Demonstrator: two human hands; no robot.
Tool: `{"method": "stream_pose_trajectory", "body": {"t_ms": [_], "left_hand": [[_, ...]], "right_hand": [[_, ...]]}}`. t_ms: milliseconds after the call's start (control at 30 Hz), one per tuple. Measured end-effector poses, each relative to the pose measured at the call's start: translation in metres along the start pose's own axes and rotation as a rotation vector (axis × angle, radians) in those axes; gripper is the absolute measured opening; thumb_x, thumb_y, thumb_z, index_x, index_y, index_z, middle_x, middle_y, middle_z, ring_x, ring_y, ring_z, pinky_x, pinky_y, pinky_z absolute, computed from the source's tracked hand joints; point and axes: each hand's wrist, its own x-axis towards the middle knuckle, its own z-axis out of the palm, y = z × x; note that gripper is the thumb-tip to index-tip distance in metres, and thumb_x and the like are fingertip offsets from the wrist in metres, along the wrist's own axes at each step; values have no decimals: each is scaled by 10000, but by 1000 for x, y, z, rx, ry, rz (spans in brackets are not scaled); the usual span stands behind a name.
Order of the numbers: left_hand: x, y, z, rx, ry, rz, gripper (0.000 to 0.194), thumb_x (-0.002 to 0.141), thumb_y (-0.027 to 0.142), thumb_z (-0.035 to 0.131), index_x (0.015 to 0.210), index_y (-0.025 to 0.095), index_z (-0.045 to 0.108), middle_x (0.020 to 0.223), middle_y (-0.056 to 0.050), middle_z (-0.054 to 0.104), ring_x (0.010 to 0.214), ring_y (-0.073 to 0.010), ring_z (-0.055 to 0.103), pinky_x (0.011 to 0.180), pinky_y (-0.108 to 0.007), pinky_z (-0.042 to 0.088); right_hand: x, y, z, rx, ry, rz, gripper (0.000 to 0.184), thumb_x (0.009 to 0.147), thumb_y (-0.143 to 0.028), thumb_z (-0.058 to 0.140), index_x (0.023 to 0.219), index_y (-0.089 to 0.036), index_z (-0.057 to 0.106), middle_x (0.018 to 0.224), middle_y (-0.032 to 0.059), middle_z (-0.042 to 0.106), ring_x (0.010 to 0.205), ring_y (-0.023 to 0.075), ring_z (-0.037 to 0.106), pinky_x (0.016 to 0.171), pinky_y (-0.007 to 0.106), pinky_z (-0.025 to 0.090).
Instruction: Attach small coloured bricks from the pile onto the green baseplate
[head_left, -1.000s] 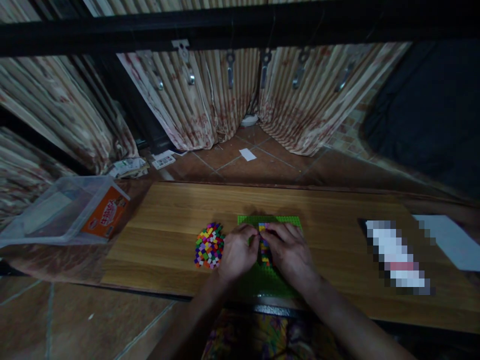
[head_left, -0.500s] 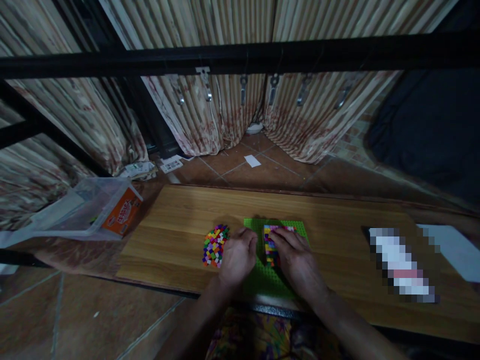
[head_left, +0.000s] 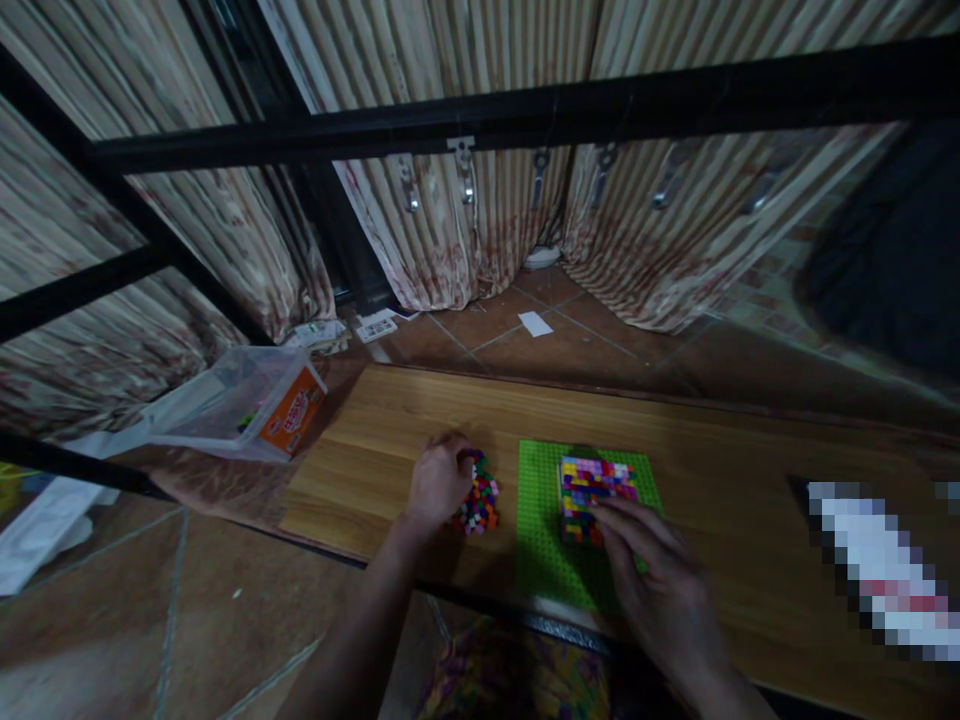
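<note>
A green studded baseplate [head_left: 541,520] lies on a wooden board [head_left: 697,450] in front of me. A patch of small multicoloured bricks [head_left: 594,480] is built on its far right part. My right hand [head_left: 652,575] rests on the plate's near right side, fingers stretched toward the patch and touching its near edge. My left hand [head_left: 436,482] lies over a loose pile of coloured bricks [head_left: 480,503] left of the plate, fingers curled down into the pile. What those fingers hold is hidden.
A clear plastic box with an orange label [head_left: 251,405] lies tipped at the board's left end. A black metal frame [head_left: 480,110] crosses overhead before striped curtains. Papers lie on the tiled floor. A blurred-out object [head_left: 885,575] sits on the board's right.
My left hand left the baseplate and went left onto the loose brick pile. My right hand drew back from the built patch, uncovering it. The view swung left.
</note>
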Motion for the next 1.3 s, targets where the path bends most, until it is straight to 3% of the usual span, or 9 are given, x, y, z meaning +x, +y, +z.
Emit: {"method": "stream_pose_trajectory", "body": {"t_ms": [333, 433, 500, 600, 700, 833, 1033, 1167, 1300], "left_hand": [[7, -1, 1, 2, -29, -12, 155, 795, 106, 534, 767, 189, 662, 826, -51, 668, 824, -181, 614, 788, -293, 466], [4, 4, -6, -131, 31, -46, 132, 828, 162, 531, 811, 196, 658, 850, -46, 674, 813, -174, 625, 771, -287, 474], [-2, 15, -11, -342, 34, -103, 132, 850, 237, 535, 855, 200, 661, 828, -35, 682, 751, -161, 635, 712, -271, 489], [-15, 41, -13, -769, -122, -164, 195, 835, 353, 577, 885, 188, 668, 746, -17, 676, 651, -144, 636, 605, -245, 500], [-30, 66, -8, -1021, -289, -194, 254, 752, 398, 683, 857, 168, 668, 701, -9, 670, 619, -130, 629, 575, -230, 502], [-41, 82, -2, -1166, -425, -227, 299, 656, 402, 779, 778, 156, 660, 627, 15, 637, 537, -93, 570, 529, -209, 486], [-47, 84, -3, -1324, -622, -295, 290, 606, 334, 829, 747, 154, 651, 609, 19, 647, 506, -88, 584, 516, -199, 476], [-50, 85, -2, -1363, -649, -314, 259, 635, 324, 810, 763, 156, 662, 607, 11, 658, 505, -102, 603, 522, -210, 473], [-47, 85, 4, -1304, -556, -324, 253, 681, 342, 771, 836, 160, 689, 638, 9, 662, 551, -97, 599, 567, -212, 480]], "right_hand": [[-2, -6, -1, 58, -26, 82, 225, 908, -242, 529, 1066, -280, 685, 1066, 58, 689, 963, 209, 655, 828, 381, 552], [3, -11, -1, 78, -19, 108, 219, 907, -238, 529, 1048, -283, 690, 1065, 52, 690, 979, 206, 648, 849, 377, 544], [7, -16, -2, 110, -24, 124, 212, 905, -231, 531, 1038, -281, 689, 1062, 47, 690, 996, 203, 642, 862, 372, 537], [17, -28, -2, 176, -48, 162, 205, 899, -245, 551, 1055, -279, 680, 1069, 45, 689, 1012, 198, 639, 874, 357, 528], [26, -39, -3, 271, -107, 200, 242, 887, -281, 582, 1117, -277, 658, 1084, 51, 686, 1003, 190, 644, 852, 330, 535], [34, -43, -9, 448, -229, 195, 184, 876, -313, 612, 1031, -265, 697, 939, 31, 715, 879, 166, 665, 779, 294, 537], [28, -42, -24, 696, -312, 306, 86, 856, -294, 645, 855, -254, 721, 776, -7, 713, 739, 133, 662, 702, 268, 529], [17, -36, -24, 783, -265, 433, 65, 815, -292, 688, 835, -244, 727, 778, -10, 721, 719, 130, 671, 664, 244, 538], [13, -22, -21, 676, -122, 502, 128, 823, -307, 669, 925, -265, 734, 748, -17, 724, 650, 127, 668, 596, 230, 543]]}}
